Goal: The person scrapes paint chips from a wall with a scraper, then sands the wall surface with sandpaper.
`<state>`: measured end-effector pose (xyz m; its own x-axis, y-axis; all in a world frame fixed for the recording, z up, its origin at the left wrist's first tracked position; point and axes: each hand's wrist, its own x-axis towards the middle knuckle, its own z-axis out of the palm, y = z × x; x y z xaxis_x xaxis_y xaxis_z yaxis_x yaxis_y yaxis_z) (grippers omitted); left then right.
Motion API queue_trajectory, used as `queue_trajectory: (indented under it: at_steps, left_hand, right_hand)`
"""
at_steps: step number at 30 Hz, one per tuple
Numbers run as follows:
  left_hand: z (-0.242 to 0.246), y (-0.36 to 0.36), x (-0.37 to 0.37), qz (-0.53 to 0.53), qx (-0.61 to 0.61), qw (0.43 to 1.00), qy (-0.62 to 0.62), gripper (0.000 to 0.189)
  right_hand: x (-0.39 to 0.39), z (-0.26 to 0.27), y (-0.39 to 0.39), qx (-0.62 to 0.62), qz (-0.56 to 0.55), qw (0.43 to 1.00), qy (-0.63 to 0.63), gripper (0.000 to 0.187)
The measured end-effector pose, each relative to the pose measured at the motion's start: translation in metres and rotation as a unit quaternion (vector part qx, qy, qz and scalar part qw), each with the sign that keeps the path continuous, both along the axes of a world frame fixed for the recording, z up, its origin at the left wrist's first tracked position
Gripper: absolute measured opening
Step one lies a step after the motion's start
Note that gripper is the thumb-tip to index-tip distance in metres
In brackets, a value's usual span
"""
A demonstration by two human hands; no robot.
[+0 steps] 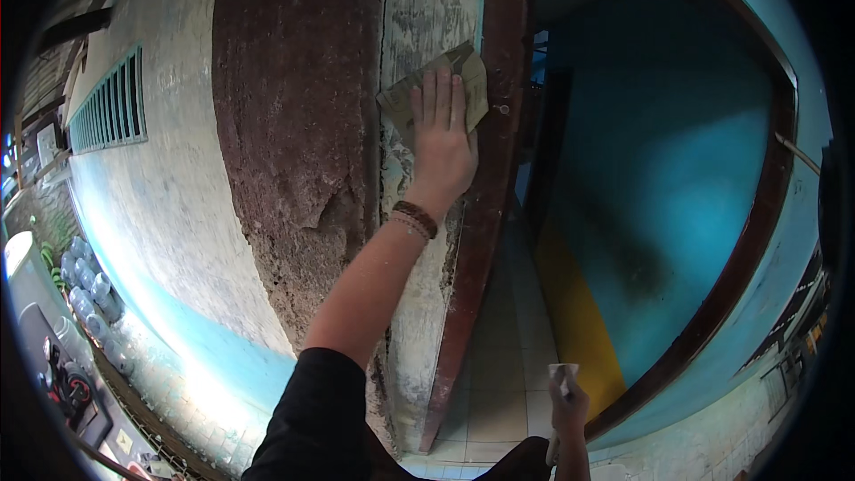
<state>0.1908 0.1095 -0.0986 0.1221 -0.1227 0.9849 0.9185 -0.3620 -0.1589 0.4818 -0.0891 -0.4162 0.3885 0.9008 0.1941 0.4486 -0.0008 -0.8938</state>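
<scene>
My left hand (442,137) lies flat, fingers extended, on a folded sheet of sandpaper (475,83) with printing on its backing. It presses the sheet against a narrow vertical strip of worn wall (431,20), where pale and turquoise paint is scuffed. Right of this strip runs a dark red-brown door frame (505,33) with a small round metal piece on it. Low at the right, my right hand (570,404) grips a scraper (563,369); its pale flat blade points up and a light handle end shows below the fist.
Left of the strip, a dark brown wall band (294,80) has crumbling plaster lower down. A slatted vent (110,107) sits in the pale wall. Plastic bottles (87,280) stand at the far left. The doorway opens onto a tiled floor (497,374) and a blue wall (701,180).
</scene>
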Motion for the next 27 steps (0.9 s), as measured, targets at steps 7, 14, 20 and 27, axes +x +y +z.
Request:
queue_trajectory:
  at_steps: [7, 14, 20, 27]
  left_hand:
    - [0.106, -0.009, -0.017, -0.02, 0.019, 0.998, 0.06, 0.048]
    - [0.096, -0.008, -0.024, -0.007, -0.007, 0.996, 0.092, 0.046]
    - [0.052, -0.001, -0.008, -0.012, -0.022, 0.998, 0.051, 0.049]
    - [0.108, -0.011, -0.039, -0.025, -0.028, 0.998, 0.056, 0.048]
  right_hand:
    - [-0.017, -0.034, 0.017, 0.097, 0.071, 0.992, -0.047, 0.052]
    - [-0.034, -0.025, -0.008, 0.061, 0.12, 0.989, -0.068, 0.056]
    - [-0.037, -0.023, -0.017, 0.043, 0.069, 0.997, 0.013, 0.06]
    - [-0.058, -0.054, -0.02, 0.19, 0.199, 0.955, -0.109, 0.064]
